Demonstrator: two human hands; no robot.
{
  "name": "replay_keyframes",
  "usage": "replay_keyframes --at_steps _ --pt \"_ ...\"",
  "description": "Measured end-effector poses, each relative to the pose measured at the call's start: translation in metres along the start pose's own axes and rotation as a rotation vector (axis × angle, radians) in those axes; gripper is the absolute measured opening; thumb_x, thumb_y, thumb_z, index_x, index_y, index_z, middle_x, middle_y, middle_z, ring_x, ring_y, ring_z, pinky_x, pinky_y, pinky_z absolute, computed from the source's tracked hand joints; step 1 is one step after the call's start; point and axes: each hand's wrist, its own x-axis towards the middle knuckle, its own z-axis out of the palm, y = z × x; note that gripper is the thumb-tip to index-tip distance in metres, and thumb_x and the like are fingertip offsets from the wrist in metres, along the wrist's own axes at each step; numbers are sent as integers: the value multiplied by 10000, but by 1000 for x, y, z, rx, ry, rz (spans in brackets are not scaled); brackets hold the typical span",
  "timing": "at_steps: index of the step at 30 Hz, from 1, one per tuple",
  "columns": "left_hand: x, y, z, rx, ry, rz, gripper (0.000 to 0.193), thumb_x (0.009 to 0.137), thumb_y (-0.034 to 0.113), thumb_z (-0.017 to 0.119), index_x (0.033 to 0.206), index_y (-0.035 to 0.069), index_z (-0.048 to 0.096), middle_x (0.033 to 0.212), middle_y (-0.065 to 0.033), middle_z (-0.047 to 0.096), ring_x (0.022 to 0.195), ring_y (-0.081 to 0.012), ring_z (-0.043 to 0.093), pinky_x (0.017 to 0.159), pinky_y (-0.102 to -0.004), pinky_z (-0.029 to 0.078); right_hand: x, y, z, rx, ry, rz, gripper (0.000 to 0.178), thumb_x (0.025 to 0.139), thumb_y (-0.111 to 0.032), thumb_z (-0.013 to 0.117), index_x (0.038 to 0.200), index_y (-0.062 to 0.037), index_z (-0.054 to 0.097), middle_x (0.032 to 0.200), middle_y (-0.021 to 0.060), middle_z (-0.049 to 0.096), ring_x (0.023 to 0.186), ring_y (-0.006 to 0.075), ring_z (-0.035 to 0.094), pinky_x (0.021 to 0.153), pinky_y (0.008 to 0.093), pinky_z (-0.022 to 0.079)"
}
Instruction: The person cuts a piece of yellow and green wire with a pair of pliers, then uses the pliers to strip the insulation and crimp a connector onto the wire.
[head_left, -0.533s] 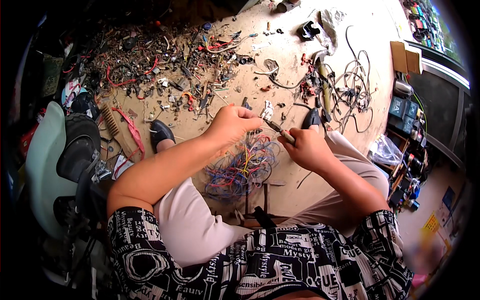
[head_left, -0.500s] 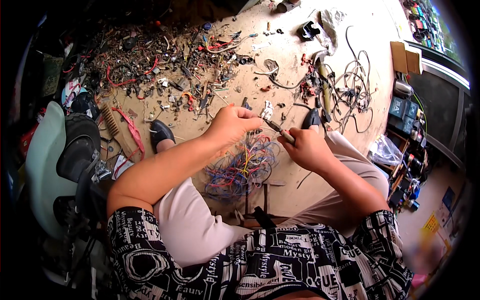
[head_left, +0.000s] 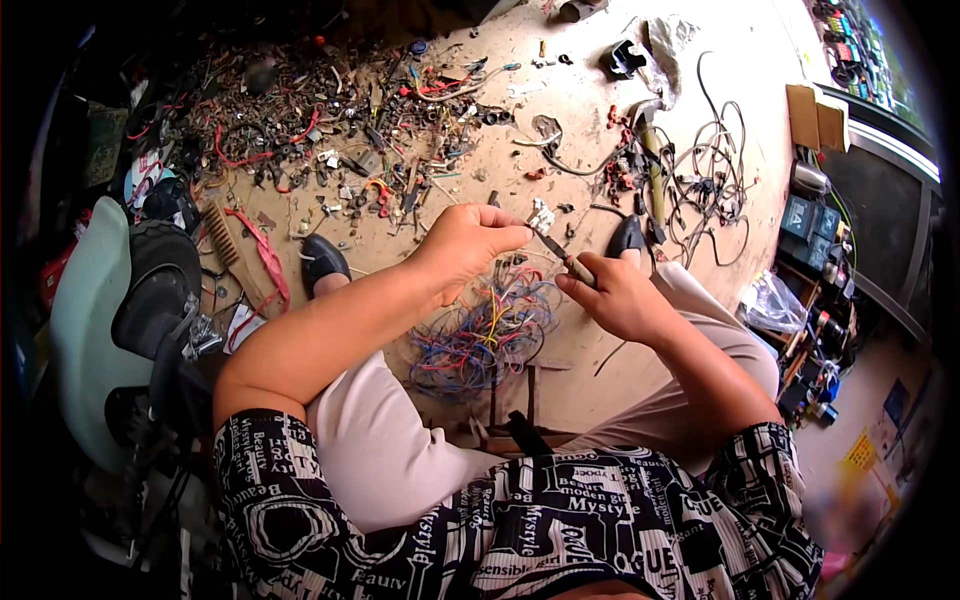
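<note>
"What is the right hand (head_left: 615, 295) doing?"
"It is gripping a slim tool (head_left: 562, 254), whose tip is pointing toward the left hand (head_left: 465, 243)."
"And the left?"
"It is pinching thumb and forefinger together by the tool's tip; I cannot tell on what."
"The wires (head_left: 485, 335)?"
"They are lying in a tangle on the floor (head_left: 575, 105) below."

the floor (head_left: 757, 60) is washed out by glare at the far right; the far left is sunk in shadow, a near-right patch blurred, the rim bent and blackened.
</note>
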Motion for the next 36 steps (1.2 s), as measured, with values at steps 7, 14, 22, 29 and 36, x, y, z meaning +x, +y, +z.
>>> replay_keyframes --at_steps 7,14,22,29,36 --pt "0 -1 1 3 -6 47 184 803 210 711 916 77 654 792 46 584 679 -23 462 544 -191 313 -2 -7 -2 -64 49 6 415 895 -384 571 796 18 544 650 224 544 664 411 526 629 456 412" --pt "3 -2 2 -8 -18 44 181 800 199 716 916 76 654 801 41 593 688 -25 478 543 -191 319 -4 -9 -2 -106 68 10 422 895 -398 565 796 12 549 653 225 548 694 414 535 656 472 413" --pt "2 1 6 -41 -25 1 155 802 202 715 901 100 654 812 51 599 711 -28 482 583 -210 334 -5 -7 -4 -107 11 31 410 910 -402 538 876 6 559 745 238 576 777 427 543 701 472 431" --pt "2 1 5 -15 -29 12 158 802 202 714 909 102 653 817 52 601 724 -28 488 590 -207 337 -4 -5 -2 -185 58 -17 473 913 -453 499 825 6 572 703 218 616 742 395 611 669 470 451" --pt "0 5 6 -2 -26 3 171 804 180 712 922 71 653 812 40 605 697 -25 488 556 -188 328 -4 -7 -2 -176 55 25 485 909 -465 505 788 -2 585 667 214 607 704 394 611 643 474 459"
